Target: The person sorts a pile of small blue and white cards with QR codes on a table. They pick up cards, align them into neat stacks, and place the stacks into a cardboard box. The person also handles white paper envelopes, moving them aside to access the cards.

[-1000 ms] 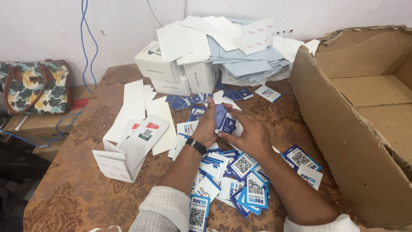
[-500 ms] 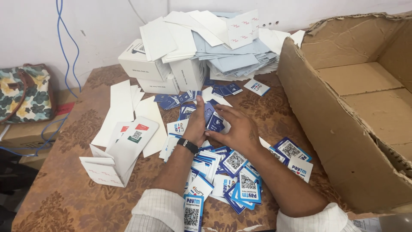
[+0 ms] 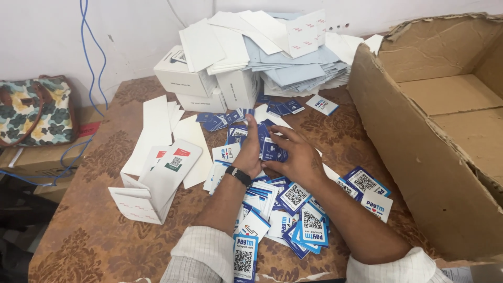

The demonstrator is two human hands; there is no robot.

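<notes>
Two hands meet mid-table over a small stack of blue cards (image 3: pixel 272 149). Left hand (image 3: pixel 250 152) stands on edge against the stack's left side, fingers straight up, black band on the wrist; it presses the stack rather than closing round it. Right hand (image 3: pixel 298 157) comes in from the right, fingers curled onto the stack's front card, thumb underneath, so it grips the stack. Stack sits just above the loose heap of blue-and-white code cards (image 3: pixel 293 209) spread across the patterned brown table (image 3: pixel 94 230), near the table's middle. More blue cards (image 3: pixel 225 119) lie in a row just behind the hands. Left of the hands: a folded white card holder (image 3: pixel 157 183) standing open, with white paper strips (image 3: pixel 157 126) behind it. Back of the table: white boxes (image 3: pixel 194 78) topped with a messy pile of white and pale-blue sheets (image 3: pixel 283 52). Big open cardboard carton (image 3: pixel 419 136) fills the right side, close to the right forearm. Floral handbag (image 3: pixel 31 110) sits off the table at far left, blue cable (image 3: pixel 86 57) hanging on the wall above it.
</notes>
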